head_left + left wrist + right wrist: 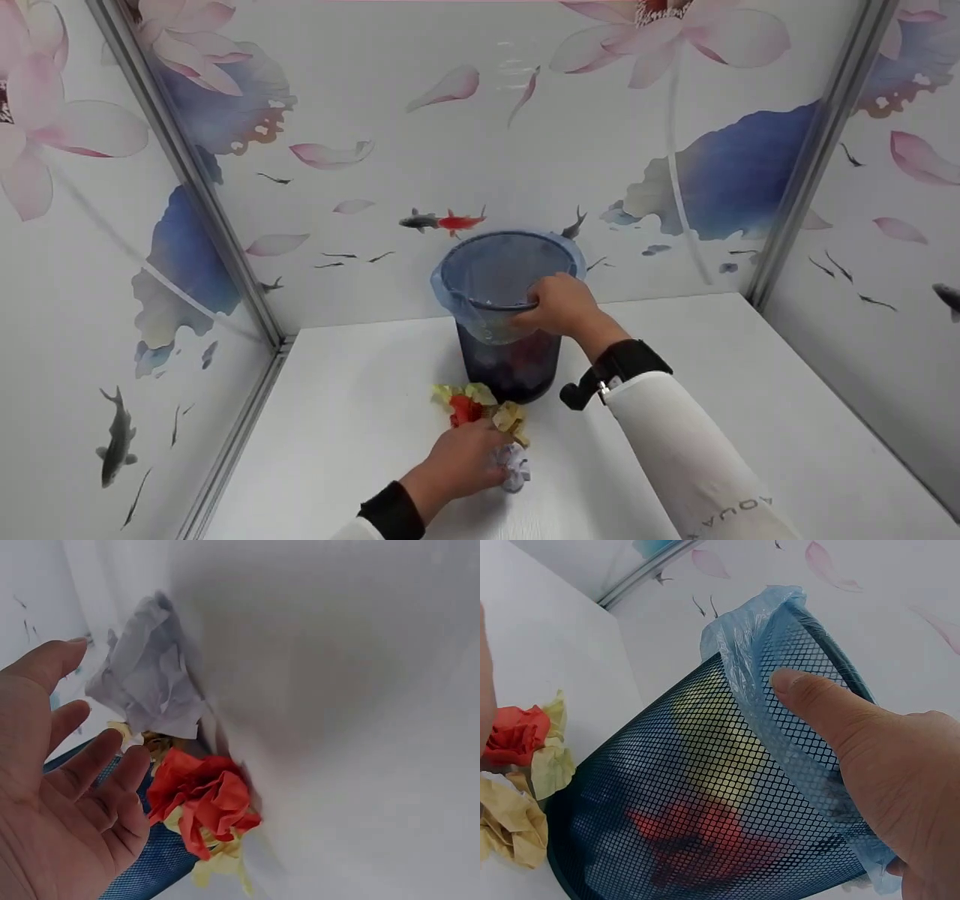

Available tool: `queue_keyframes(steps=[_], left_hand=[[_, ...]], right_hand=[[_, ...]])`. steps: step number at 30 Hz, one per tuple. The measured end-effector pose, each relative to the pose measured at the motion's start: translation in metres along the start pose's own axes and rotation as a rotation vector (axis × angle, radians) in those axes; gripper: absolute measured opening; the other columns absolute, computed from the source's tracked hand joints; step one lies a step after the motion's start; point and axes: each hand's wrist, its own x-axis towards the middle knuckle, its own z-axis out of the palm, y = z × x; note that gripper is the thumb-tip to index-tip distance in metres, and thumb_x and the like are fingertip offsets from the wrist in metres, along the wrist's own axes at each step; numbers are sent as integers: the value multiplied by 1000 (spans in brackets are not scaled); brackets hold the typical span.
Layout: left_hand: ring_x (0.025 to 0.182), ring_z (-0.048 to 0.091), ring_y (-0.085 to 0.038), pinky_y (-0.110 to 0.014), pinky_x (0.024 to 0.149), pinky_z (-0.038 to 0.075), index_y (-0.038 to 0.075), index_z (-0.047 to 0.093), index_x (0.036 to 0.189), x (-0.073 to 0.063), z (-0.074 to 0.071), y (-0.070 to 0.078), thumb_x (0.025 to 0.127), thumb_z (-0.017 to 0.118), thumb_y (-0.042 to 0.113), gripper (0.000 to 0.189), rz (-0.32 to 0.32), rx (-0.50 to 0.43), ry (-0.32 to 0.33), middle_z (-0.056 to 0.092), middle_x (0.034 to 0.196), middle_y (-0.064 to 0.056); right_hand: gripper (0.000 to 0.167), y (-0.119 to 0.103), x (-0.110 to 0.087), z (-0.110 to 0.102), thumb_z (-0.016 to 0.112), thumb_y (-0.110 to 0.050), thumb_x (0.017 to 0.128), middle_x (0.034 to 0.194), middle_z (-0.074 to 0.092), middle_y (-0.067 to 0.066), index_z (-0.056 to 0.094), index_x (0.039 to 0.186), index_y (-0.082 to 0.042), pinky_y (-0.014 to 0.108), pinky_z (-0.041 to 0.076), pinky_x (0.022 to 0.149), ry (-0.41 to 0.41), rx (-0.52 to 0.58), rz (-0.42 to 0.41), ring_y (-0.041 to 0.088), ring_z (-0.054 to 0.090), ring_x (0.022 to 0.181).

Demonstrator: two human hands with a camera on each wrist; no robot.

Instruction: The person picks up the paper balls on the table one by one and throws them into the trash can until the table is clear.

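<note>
My right hand grips the near rim of a dark mesh wastebasket, thumb outside over the blue plastic liner. Its fingers reach inside the rim. Through the mesh, red paper and yellow paper show in the basket. In the left wrist view my left hand has loosely bent fingers and nothing in it, beside a crumpled white paper ball. Crumpled red paper, pale yellow paper and tan paper lie bunched at the basket's foot.
A white tabletop carries everything. Flower-printed white panels enclose it at the back and both sides, joined by metal corner strips. The basket stands close to the back panel.
</note>
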Motion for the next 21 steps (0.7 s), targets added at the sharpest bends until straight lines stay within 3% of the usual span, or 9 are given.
queue_keyframes(steps=[4, 12, 21], left_hand=[[81, 52, -5, -26, 72, 48, 28, 77, 116, 0, 12, -1, 83, 84, 41, 36, -10, -44, -15, 62, 94, 13], [83, 54, -4, -28, 81, 53, 24, 76, 111, 4, 23, 6, 82, 83, 39, 34, -53, -103, -22, 63, 98, 12], [78, 52, -4, -26, 74, 50, 19, 72, 96, 5, 32, 8, 78, 80, 17, 20, 14, -117, 22, 63, 89, 12]], right_hand=[[56, 1, -1, 0, 82, -54, 77, 55, 32, -8, 45, 53, -19, 31, 31, 52, 2, 5, 7, 14, 38, 56], [57, 3, -2, -1, 82, -57, 77, 55, 33, -8, 46, 54, -19, 31, 32, 53, 5, 10, 13, 14, 40, 56], [57, 1, -2, -2, 81, -55, 79, 57, 30, -8, 43, 55, -19, 32, 31, 54, -1, -3, -1, 14, 37, 57]])
